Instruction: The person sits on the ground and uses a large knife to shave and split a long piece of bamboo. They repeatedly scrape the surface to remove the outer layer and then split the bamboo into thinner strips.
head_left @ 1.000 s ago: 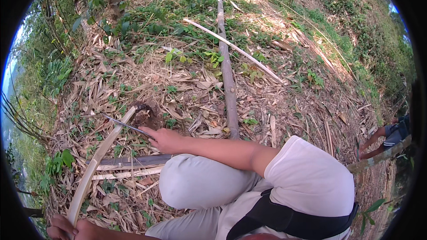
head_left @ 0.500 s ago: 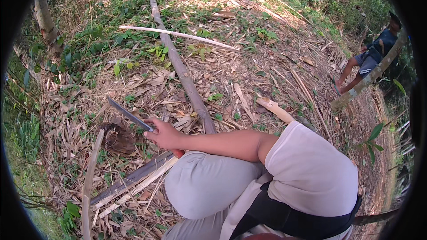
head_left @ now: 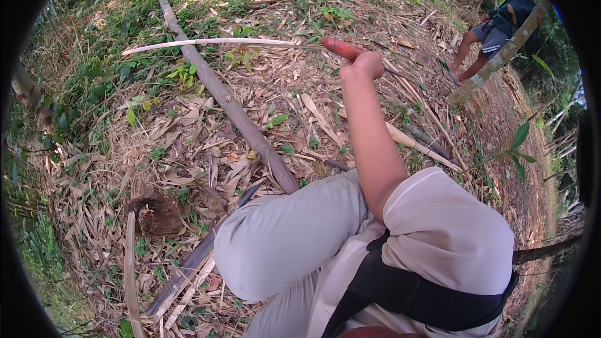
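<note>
My right hand (head_left: 364,66) is raised ahead of my knee, its fingers closed round the red handle (head_left: 340,48) of a long knife. The handle's butt sticks out to the upper left of the fist. Most of the blade is hidden behind the hand; a thin dark line to its right may be part of it. Below my bent knee lie a dark bark-covered strip of wood (head_left: 181,278) and pale split strips (head_left: 188,294). A short stump (head_left: 159,218) stands to their left. My left hand is out of view.
A long thin log (head_left: 235,116) runs from my knee to the far left, with a pale stripped stick (head_left: 213,42) across it. A light upright slat (head_left: 130,269) is at the lower left. At the far right a person (head_left: 494,31) stays by a leaning trunk (head_left: 501,50).
My right hand has swung from the stump at left up and to the right, taking the knife along. The blade pointed upper left before; now the handle end does. My view has shifted a little.
</note>
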`<state>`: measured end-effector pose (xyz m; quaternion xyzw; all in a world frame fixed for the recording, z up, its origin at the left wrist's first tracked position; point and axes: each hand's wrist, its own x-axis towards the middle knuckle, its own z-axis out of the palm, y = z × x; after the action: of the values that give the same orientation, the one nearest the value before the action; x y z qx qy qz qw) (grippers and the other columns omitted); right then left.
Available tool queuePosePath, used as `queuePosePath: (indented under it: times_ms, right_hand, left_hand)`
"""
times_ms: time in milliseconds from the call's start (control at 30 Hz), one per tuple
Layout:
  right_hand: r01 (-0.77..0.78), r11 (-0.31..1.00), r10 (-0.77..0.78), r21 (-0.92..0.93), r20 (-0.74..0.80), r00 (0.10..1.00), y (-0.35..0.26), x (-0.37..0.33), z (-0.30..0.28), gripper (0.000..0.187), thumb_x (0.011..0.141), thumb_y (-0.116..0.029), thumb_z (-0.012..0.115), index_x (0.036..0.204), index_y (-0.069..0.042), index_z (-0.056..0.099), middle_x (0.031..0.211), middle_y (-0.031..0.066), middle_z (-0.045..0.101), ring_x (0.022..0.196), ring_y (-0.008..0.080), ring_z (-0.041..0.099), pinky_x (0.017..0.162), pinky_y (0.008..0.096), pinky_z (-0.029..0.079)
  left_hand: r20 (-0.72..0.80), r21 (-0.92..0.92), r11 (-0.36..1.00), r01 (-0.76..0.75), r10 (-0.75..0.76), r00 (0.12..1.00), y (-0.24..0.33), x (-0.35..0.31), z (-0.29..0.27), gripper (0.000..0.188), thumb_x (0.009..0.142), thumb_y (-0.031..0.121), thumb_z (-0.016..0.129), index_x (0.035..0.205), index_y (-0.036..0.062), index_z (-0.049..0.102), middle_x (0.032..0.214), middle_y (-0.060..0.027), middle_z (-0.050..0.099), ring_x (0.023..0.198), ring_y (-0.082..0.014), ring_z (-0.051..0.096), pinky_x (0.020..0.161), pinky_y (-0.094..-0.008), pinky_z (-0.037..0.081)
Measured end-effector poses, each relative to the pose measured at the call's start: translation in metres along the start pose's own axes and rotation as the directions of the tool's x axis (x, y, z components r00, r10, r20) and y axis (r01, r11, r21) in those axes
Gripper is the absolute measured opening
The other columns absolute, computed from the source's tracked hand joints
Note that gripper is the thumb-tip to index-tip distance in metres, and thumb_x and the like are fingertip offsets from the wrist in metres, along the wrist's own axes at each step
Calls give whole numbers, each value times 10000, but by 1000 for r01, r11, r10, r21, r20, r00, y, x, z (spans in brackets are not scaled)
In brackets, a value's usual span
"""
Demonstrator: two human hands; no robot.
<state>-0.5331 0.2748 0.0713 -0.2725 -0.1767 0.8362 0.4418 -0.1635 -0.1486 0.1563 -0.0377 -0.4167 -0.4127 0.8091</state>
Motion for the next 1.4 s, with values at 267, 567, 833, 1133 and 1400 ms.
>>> queuePosePath:
  times_ms: [267, 567, 833, 1133, 1400]
  right_hand:
    - [221, 935, -270, 279, 151, 951, -126, 9, 69, 187, 1008, -164, 415, 1067, 13, 402, 1003, 113, 544, 869, 209, 607, 775, 361, 566]
    - [485, 743, -641, 461, 283, 714, -127, -68, 81, 325, 999, -120, 457, 1293, -73, 325, 1018, 129, 519, 903, 246, 612, 870, 432, 552]
    - [-317, 948, 61, 37, 953, 295, -13, -232, 20, 441, 973, -116, 451, 1404, -87, 356, 975, 98, 516, 885, 215, 581, 872, 419, 528]
    - [640, 397, 895, -658, 121, -430, 57, -305, -167, 277, 915, -92, 660, 1165, -3, 582, 687, 1, 525, 515, 72, 450, 504, 271, 392]
    - [449, 731, 672, -514, 428, -604, 42, -303, -200, 421, 967, -201, 653, 1339, -26, 563, 779, 92, 636, 628, 176, 634, 581, 323, 507]
  left_hand:
    - [12, 10, 999, 53, -53, 999, -15, -7, 38, 588, 952, 750, 360, 882, 168, 405, 598, 1, 277, 366, -121, 202, 339, -277, 147]
    - [30, 73, 997, -11, 9, 1000, -19, -2, 46, 620, 927, 793, 366, 901, 175, 417, 612, -3, 280, 370, -127, 204, 346, -286, 143]
    - [-97, 636, 747, -196, 329, 939, 50, 9, 12, 816, 785, 927, 417, 803, 114, 351, 622, -29, 242, 472, -125, 178, 480, -296, 152]
    - [142, 341, 913, -224, 186, 972, 62, -3, 13, 721, 882, 852, 391, 847, 133, 411, 617, 8, 285, 446, -100, 225, 475, -294, 154]
    - [-120, 570, 796, -204, 326, 938, 63, -6, 11, 713, 860, 865, 413, 808, 154, 410, 623, 10, 278, 452, -102, 220, 517, -308, 186]
